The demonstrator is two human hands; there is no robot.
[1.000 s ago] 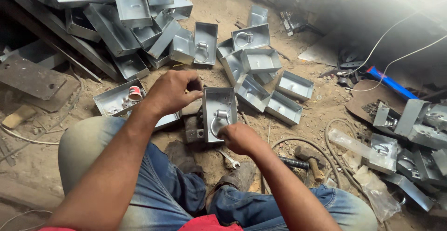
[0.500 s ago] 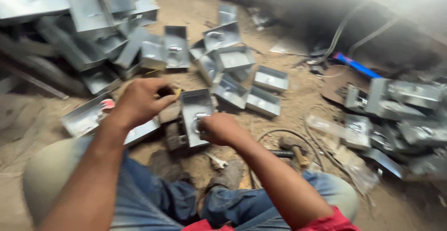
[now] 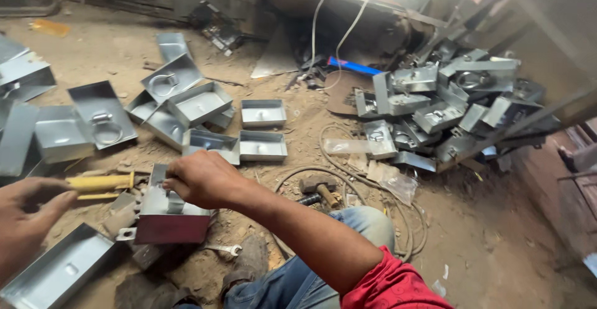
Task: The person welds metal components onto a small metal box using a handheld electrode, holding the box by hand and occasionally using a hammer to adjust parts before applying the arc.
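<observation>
My right hand (image 3: pixel 202 178) lies on top of a small grey metal box (image 3: pixel 171 227) with a reddish side and grips its upper edge. The box stands on the dirt floor between my knees. My left hand (image 3: pixel 25 219) is at the left edge of the view, its fingers closed on the end of a yellow-handled tool (image 3: pixel 102 182) that points toward the box. My sleeve is red and my jeans are blue.
Several open metal trays (image 3: pixel 199 103) lie on the floor ahead, and one tray (image 3: pixel 56 265) lies under my left hand. A pile of metal boxes (image 3: pixel 448 110) is at the right. A hammer (image 3: pixel 320 187), a wrench (image 3: pixel 224 250) and a coiled hose (image 3: pixel 373 178) lie nearby.
My left hand has left the box, moved left and now holds the yellow-handled tool. My right hand stays on the box. The view has swung to the right.
</observation>
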